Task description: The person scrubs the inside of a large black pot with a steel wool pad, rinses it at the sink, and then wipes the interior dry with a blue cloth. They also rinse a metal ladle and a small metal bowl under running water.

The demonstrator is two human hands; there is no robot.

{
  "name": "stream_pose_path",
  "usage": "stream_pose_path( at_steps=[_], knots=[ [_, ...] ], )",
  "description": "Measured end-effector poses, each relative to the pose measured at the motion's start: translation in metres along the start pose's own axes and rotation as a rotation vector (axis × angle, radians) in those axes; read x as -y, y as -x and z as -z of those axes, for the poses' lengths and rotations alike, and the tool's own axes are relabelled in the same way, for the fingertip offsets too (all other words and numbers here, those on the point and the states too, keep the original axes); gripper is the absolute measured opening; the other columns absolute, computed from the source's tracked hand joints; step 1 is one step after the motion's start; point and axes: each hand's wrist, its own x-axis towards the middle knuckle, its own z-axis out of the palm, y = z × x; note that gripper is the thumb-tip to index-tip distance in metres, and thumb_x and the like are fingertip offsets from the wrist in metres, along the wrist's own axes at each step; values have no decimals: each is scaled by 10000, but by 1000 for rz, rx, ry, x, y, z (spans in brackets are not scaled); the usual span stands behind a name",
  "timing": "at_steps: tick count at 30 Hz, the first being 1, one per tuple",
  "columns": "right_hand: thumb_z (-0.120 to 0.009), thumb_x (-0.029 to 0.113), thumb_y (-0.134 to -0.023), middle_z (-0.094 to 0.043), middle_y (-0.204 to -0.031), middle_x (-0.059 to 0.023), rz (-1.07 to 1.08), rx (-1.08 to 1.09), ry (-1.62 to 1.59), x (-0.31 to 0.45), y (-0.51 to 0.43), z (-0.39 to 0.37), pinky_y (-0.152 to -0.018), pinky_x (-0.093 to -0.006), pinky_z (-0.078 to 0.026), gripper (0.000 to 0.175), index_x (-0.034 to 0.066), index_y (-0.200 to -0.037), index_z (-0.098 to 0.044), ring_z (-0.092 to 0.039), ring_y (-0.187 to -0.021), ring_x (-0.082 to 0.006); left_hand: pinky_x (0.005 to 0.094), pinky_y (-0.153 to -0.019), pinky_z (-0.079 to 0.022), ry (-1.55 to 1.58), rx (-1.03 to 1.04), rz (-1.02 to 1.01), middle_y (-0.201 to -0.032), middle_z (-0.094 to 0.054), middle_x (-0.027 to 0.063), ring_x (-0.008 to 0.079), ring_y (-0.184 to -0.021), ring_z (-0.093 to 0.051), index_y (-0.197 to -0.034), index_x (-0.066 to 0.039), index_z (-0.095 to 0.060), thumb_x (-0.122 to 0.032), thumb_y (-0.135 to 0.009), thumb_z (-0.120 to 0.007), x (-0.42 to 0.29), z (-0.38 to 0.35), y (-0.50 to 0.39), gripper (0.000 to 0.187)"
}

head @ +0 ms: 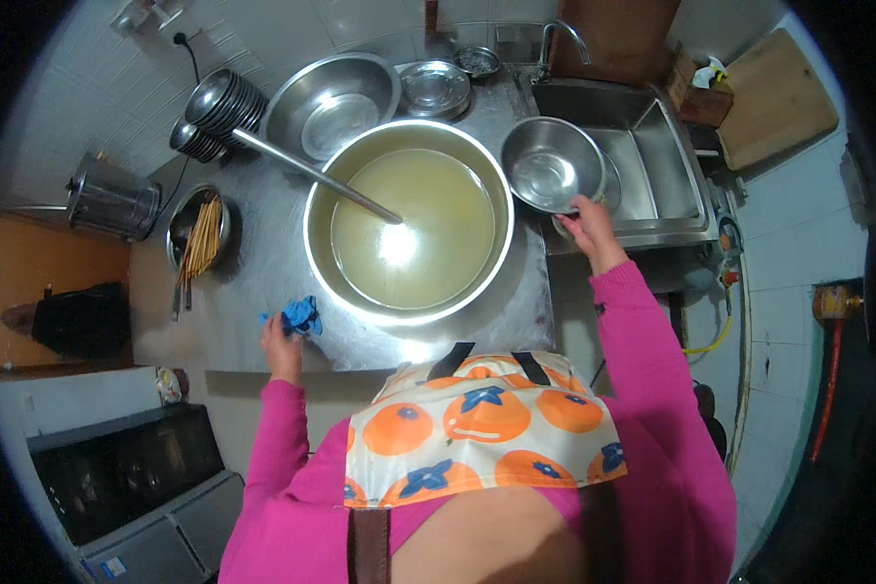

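My left hand (282, 343) grips a crumpled blue cloth (303, 315) on the steel tabletop (255, 263). With my right hand (588, 226) I hold the rim of a steel bowl (551, 164), which is tilted so that its shiny inside shows. The bowl is at the near left corner of the sink and partly covers another round metal thing. Between my hands stands a large steel pot (409, 314) of cloudy yellowish liquid (423, 197). A long metal handle (314, 173) leans over its left rim, its lower end hidden in the liquid.
Behind the pot are a wide steel basin (336, 109), stacked steel plates (434, 87) and a small dish (476, 61). Stacked bowls (223, 106) lean at the back left. A bowl of chopsticks (201, 233) stands left. The sink (657, 160) with a faucet (562, 44) is at right.
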Motion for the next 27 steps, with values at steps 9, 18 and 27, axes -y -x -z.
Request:
stream_pose_path(
  at_steps=[9, 18, 27],
  knots=[
    [-567, 135, -886, -561, -1103, -159, -165, -17, 14, -4, -5, -44, -766, -345, -549, 318, -28, -1153, -508, -605, -901, -256, 410, -868, -455, -110, 240, 1, -1109, -589, 226, 363, -1014, -569, -1129, -9, -590, -52, -720, -681, 10, 3, -41, 421],
    [-596, 135, -848, -641, -858, -70, -138, 150, 467, -59, 151, 44, -599, -297, -524, 194, 35, -1013, -617, -617, -677, -154, 271, -539, -409, 368, 958, 230, -704, -613, 25, 98, -585, -528, -923, -15, -652, -214, -863, -636, -138, 6, 9, 209],
    [-704, 261, -770, -639, -1044, -147, 302, 395, 564, -69, 254, 117, -833, -362, -479, 486, 3, -1162, -578, -598, -962, -248, 240, -842, -404, 771, 1438, -283, -977, -623, -22, 77, -897, -525, -1082, -34, -647, -134, -901, -591, -381, -41, 128, 214]
  ],
)
